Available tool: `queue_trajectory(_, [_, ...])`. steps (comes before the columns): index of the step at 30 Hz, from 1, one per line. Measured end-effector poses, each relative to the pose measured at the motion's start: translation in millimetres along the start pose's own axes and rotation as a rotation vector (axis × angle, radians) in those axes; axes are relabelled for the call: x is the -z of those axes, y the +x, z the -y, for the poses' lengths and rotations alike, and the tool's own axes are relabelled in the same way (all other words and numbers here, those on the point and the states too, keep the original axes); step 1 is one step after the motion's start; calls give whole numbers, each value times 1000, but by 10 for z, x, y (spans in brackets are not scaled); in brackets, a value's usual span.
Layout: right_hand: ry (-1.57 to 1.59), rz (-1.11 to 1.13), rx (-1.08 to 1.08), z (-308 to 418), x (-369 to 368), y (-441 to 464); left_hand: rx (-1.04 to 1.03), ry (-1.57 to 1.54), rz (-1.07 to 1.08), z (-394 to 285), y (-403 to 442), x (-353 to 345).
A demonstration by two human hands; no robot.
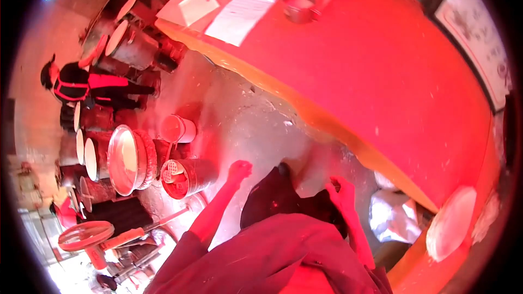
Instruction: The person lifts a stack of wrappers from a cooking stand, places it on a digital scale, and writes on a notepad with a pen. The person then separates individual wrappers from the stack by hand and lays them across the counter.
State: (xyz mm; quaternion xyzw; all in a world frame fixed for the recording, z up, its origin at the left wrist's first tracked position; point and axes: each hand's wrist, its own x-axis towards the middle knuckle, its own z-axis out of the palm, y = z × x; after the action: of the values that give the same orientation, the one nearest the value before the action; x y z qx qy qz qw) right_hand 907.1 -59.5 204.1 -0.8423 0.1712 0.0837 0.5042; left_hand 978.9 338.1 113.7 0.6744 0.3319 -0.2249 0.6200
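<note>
as you seem to grip nothing, your left hand (238,171) curls loosely closed, your right hand (341,191) part-open, perhaps just relaxed; the bucket (199,177) stands left, likely for easy reach.

you've got two bare hands (239,171) (342,193), one table (359,71), one mug (299,6), two papers (241,16) (198,6), one small pail (178,129), several barrels (134,47).

A loose, dark reddish top (272,247) with short sleeves (188,247) over black trousers (272,198).
</note>
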Motion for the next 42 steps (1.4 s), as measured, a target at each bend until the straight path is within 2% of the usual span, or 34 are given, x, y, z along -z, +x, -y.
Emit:
queue_trajectory(4, [-73,56,110,786,-246,663,-23,-144,-74,-48,200,872])
queue_trajectory(5, [-28,29,183,1065,-330,781,-35,-159,-94,-104,246,964])
queue_trajectory(9, [-42,193,236,1616,-700,1393,-82,-292,-126,-262,422,1045])
queue_trajectory(12, [-16,310,180,1989,-1055,2131,-109,-228,-160,-396,590,1046])
queue_trajectory(15, [59,257,165,2641,-1524,2843,-246,33,-274,-766,855,1236])
queue_trajectory(16, [2,259,260,2886,-1709,3258,-302,140,-330,-919,991,1306])
queue_trajectory(18, [-105,264,445,3705,-2280,4626,-374,130,-426,-1364,1318,1454])
queue_trajectory(20, [-202,271,624,4061,-2664,5301,-485,169,-518,-2123,1566,1531])
queue_trajectory(22, [-212,45,872,4434,-3204,6064,-526,184,-508,-2713,1816,1572])
queue_trajectory(24, [-61,170,843,4958,-3534,6566,-668,280,-508,-3522,2093,1590])
queue_trajectory(26, [-198,110,837,5330,-3828,6905,-764,393,-534,-4106,2402,1594])
queue_trajectory(30, [-623,69,756,5484,-4281,7525,-1015,550,-575,-4958,3061,1562])
queue_trajectory(33, [-485,9,828,5281,-4426,7831,-1020,553,-561,-5356,3500,1529])
queue_trajectory(39, [589,488,-13,5863,-4139,7353,-1039,639,-650,-5405,4296,1469])
queue_trajectory(42, [645,415,109,5889,-4388,7294,-1044,594,-708,-5411,4424,1404])
